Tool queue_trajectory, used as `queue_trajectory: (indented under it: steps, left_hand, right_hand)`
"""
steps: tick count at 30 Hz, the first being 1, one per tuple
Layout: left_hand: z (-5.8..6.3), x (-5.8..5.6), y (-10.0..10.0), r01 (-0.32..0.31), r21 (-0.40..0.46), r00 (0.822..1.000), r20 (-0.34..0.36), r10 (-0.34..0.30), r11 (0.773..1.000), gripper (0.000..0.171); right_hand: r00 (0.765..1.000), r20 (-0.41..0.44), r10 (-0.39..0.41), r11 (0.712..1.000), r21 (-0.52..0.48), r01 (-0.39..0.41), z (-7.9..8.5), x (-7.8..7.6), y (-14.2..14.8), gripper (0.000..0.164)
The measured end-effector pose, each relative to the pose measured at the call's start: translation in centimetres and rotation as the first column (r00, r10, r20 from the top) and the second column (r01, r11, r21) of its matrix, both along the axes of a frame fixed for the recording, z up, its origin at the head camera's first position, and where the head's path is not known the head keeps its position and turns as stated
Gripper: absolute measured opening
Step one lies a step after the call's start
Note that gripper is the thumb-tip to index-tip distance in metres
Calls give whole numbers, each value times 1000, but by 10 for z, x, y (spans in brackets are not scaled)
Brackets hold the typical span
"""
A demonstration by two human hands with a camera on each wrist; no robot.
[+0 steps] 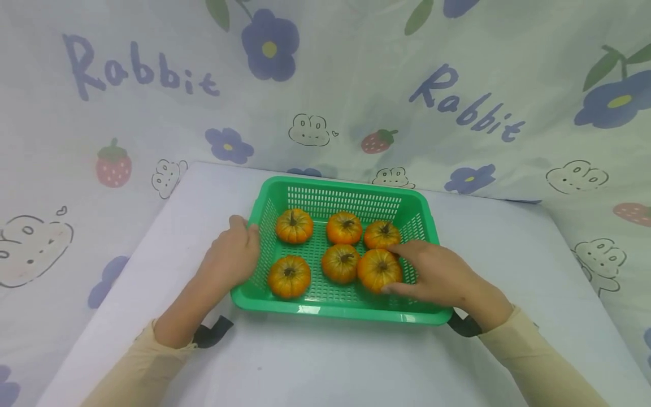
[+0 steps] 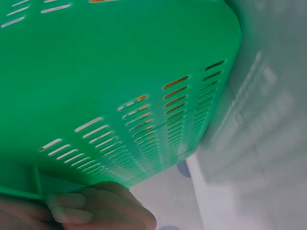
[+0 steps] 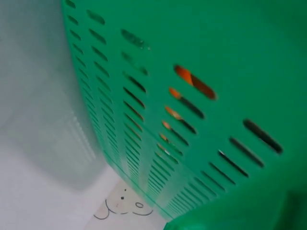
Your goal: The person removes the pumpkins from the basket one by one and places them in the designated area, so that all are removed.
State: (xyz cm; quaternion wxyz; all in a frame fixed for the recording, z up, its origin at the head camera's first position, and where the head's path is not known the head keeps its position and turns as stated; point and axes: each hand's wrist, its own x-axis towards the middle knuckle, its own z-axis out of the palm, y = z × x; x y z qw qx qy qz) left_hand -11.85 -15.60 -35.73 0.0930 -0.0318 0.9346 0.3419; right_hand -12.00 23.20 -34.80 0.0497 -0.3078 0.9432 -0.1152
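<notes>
A green plastic basket (image 1: 335, 308) with slotted walls holds several small orange pumpkins, among them one pumpkin (image 1: 289, 276) at the front left and another pumpkin (image 1: 294, 226) at the back left. My left hand (image 1: 231, 251) grips the basket's left rim; its curled fingers (image 2: 105, 206) show under the rim in the left wrist view. Reaching over the right rim, my right hand (image 1: 437, 274) holds the front-right pumpkin (image 1: 379, 270), thumb on the near side and fingers on the far side. Just behind it lies a further pumpkin (image 1: 382, 233). The right wrist view shows the slotted basket wall (image 3: 230, 57), with orange behind it.
The basket stands on a white-covered table (image 1: 315, 362). Behind the table hangs a white cloth (image 1: 335, 85) printed with flowers, strawberries, rabbits and lettering. Two more pumpkins, an upper one (image 1: 343, 228) and a lower one (image 1: 340, 264), sit mid-basket.
</notes>
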Motion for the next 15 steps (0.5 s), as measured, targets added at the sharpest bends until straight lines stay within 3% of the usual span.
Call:
queue_trajectory:
  steps: [9, 15]
  left_hand:
    - [-4, -1, -3, -7, 104, 998, 63, 0, 995, 56]
    - [-7, -1, -3, -11, 190, 998, 68, -2, 982, 55]
  right_hand:
    - [992, -4, -125, 988, -92, 124, 16, -1, 14, 85]
    - [982, 29, -185, 967, -171, 187, 24, -1, 27, 80]
